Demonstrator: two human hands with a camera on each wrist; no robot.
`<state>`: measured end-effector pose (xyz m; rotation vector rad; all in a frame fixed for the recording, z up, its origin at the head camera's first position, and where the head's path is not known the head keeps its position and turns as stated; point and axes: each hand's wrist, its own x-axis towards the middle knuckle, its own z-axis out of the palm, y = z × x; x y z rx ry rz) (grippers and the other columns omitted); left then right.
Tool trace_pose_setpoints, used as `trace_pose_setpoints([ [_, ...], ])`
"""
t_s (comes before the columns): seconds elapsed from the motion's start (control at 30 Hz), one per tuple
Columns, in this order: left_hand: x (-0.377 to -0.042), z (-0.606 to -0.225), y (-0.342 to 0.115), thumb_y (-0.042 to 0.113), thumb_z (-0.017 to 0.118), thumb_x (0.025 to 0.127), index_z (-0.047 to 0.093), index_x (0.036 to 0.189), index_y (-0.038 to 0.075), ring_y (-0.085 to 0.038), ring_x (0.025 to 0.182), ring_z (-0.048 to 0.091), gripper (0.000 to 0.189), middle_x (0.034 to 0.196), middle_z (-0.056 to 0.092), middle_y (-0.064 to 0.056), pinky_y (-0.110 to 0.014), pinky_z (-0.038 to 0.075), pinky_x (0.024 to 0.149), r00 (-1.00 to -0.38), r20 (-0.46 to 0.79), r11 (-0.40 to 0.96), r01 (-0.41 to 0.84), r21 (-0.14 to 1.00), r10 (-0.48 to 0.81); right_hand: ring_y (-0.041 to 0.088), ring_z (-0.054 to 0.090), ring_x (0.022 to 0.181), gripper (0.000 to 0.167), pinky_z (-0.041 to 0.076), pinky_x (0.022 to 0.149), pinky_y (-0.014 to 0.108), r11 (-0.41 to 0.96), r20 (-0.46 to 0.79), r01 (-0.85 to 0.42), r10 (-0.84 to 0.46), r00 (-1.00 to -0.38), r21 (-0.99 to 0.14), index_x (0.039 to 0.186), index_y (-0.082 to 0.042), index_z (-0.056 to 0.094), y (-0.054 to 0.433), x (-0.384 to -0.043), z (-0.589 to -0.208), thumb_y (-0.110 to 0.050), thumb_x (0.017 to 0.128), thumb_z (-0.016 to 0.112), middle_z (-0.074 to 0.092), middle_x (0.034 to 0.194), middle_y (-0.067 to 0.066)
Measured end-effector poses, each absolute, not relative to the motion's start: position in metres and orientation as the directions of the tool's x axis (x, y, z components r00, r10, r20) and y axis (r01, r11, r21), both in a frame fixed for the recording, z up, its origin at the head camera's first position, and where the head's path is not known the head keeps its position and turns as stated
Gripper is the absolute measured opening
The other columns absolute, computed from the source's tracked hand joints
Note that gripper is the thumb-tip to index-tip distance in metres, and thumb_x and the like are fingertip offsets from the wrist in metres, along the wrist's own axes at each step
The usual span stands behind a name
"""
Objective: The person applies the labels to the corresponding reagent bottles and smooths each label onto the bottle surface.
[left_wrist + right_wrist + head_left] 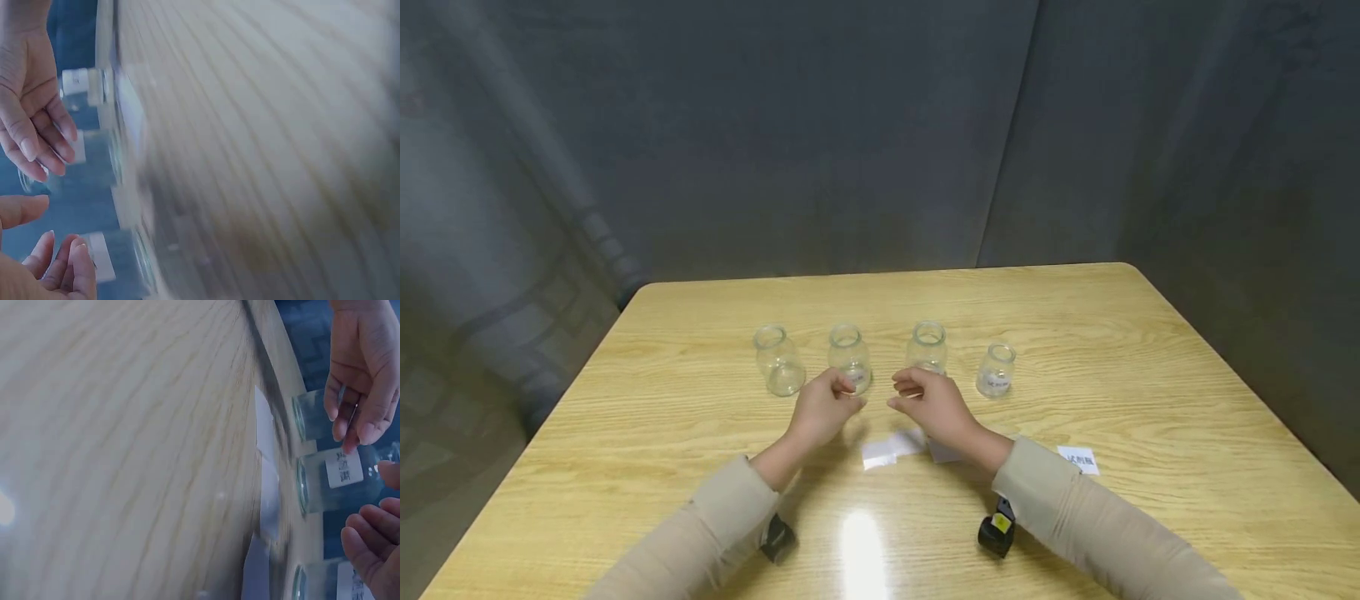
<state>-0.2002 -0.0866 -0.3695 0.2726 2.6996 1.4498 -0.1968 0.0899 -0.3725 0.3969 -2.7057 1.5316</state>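
Note:
My left hand point(823, 408) hovers in front of the second glass jar point(848, 354) from the left, fingers loosely bent and nothing between them. Facing it, my right hand point(936, 408) hangs before the third glass jar point(928, 343), also relaxed and holding nothing. A gap separates the two sets of fingertips. In the right wrist view, a white label point(345, 467) with dark characters is on the second jar. The third jar carries a label point(102, 257) too, seen in the left wrist view.
At the row's left end stands an unlabelled glass jar point(781, 367); a smaller labelled jar point(996, 372) ends it on the right. White paper slips point(878, 455) lie below my hands, and a printed slip point(1078, 459) lies right of my right sleeve. Dark curtain point(820, 142) hangs behind the wooden table point(685, 417).

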Motion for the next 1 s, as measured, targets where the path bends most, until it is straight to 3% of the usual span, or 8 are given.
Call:
trace_pose_setpoints([
  [0.3, -0.198, -0.368, -0.057, 0.007, 0.064, 0.075, 0.053, 0.091, -0.004, -0.017, 0.072, 0.051, 0.022, 0.084, 0.053, -0.008, -0.024, 0.047, 0.06, -0.957, 0.007, 0.498, 0.157, 0.853, 0.29, 0.021, 0.057, 0.085, 0.033, 0.046, 0.075, 0.033, 0.5, 0.135, -0.224, -0.208, -0.969, -0.836, 0.107, 0.003, 0.055, 0.12, -0.185, -0.375, -0.01, 0.077, 0.064, 0.06, 0.096, 0.014],
  [0.7, -0.194, -0.371, -0.013, 0.009, 0.064, 0.075, 0.055, 0.095, -0.002, -0.017, 0.077, 0.052, 0.024, 0.09, 0.056, -0.008, -0.026, 0.048, 0.062, -0.907, -0.063, 0.459, 0.15, 0.875, 0.416, 0.023, 0.057, 0.084, 0.032, 0.046, 0.074, 0.035, 0.557, 0.076, -0.127, -0.114, -0.991, -0.821, 0.106, 0.005, 0.055, 0.162, -0.166, -0.378, -0.008, 0.078, 0.063, 0.06, 0.094, 0.014],
  [1.0, -0.19, -0.377, 0.008, 0.009, 0.065, 0.074, 0.056, 0.093, 0.001, -0.015, 0.077, 0.051, 0.022, 0.083, 0.055, -0.003, -0.024, 0.046, 0.061, -0.881, -0.093, 0.45, 0.145, 0.881, 0.465, 0.025, 0.056, 0.087, 0.035, 0.047, 0.073, 0.037, 0.621, 0.048, -0.11, -0.115, -0.992, -0.776, 0.108, 0.004, 0.053, 0.196, -0.157, -0.376, -0.014, 0.08, 0.061, 0.06, 0.096, 0.013],
])
